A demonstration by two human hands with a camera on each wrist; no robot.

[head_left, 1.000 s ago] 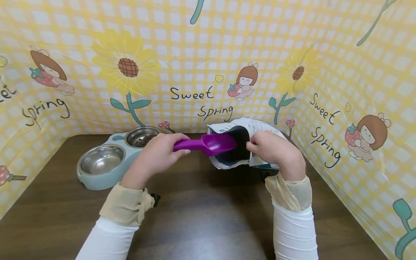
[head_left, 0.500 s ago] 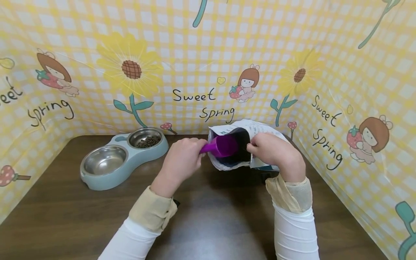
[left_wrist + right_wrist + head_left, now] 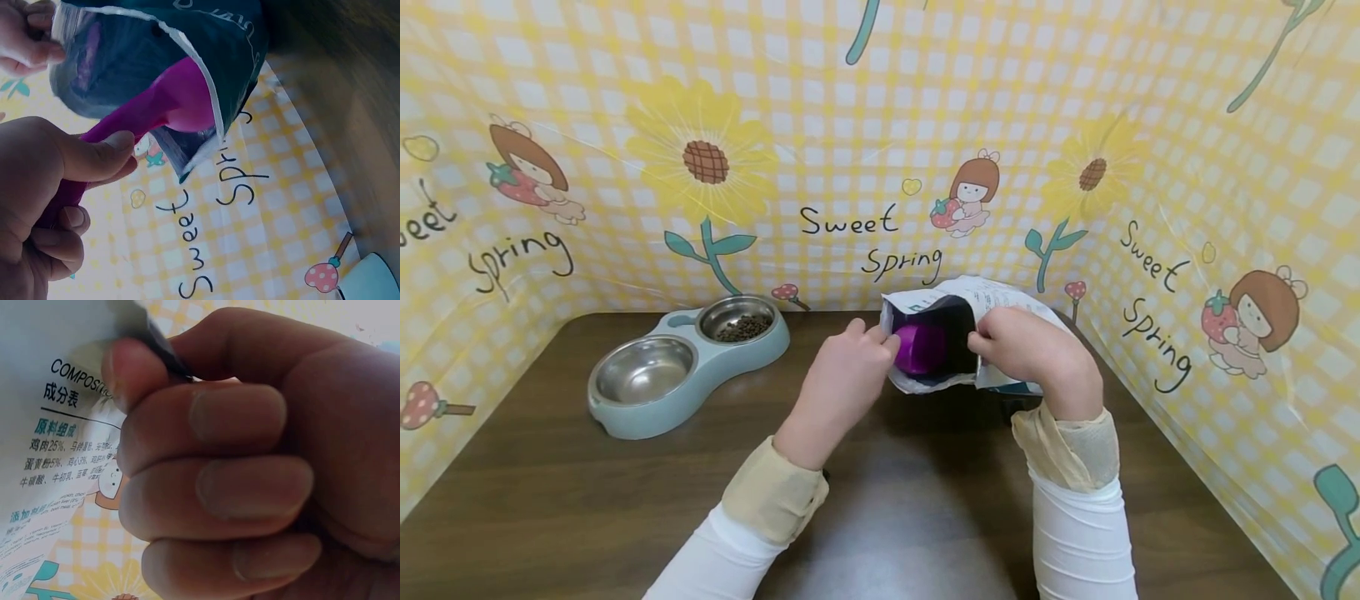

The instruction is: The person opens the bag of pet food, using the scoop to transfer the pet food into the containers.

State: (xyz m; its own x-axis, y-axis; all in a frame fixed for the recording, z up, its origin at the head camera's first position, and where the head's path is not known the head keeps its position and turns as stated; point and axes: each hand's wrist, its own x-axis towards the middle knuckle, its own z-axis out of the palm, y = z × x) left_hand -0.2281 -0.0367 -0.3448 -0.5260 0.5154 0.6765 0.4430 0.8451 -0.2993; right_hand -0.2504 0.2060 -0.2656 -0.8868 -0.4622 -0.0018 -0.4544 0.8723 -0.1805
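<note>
My left hand (image 3: 850, 383) grips the handle of a purple scoop (image 3: 187, 103), thumb pressed along it in the left wrist view. The scoop's bowl is inside the mouth of a white and dark teal pet food bag (image 3: 1000, 292); its tip is hidden there. With curled fingers my right hand (image 3: 1030, 350) pinches the edge of the bag's opening and holds it apart. In the right wrist view the printed side of the bag (image 3: 37, 425) shows beside the curled fingers. How much food the bag contains cannot be seen.
A pale blue double feeder (image 3: 700, 375) stands at the left on the dark wooden table (image 3: 535, 500). Brown kibble (image 3: 747, 328) lies in its far steel bowl; the near steel bowl (image 3: 643, 371) shows bare metal. A yellow checked cloth (image 3: 820, 125) walls the back and sides.
My left hand has moved right and pushed the scoop from the bag's mouth deeper inside, uncovering the far feeder bowl. The right hand has stayed on the bag's edge.
</note>
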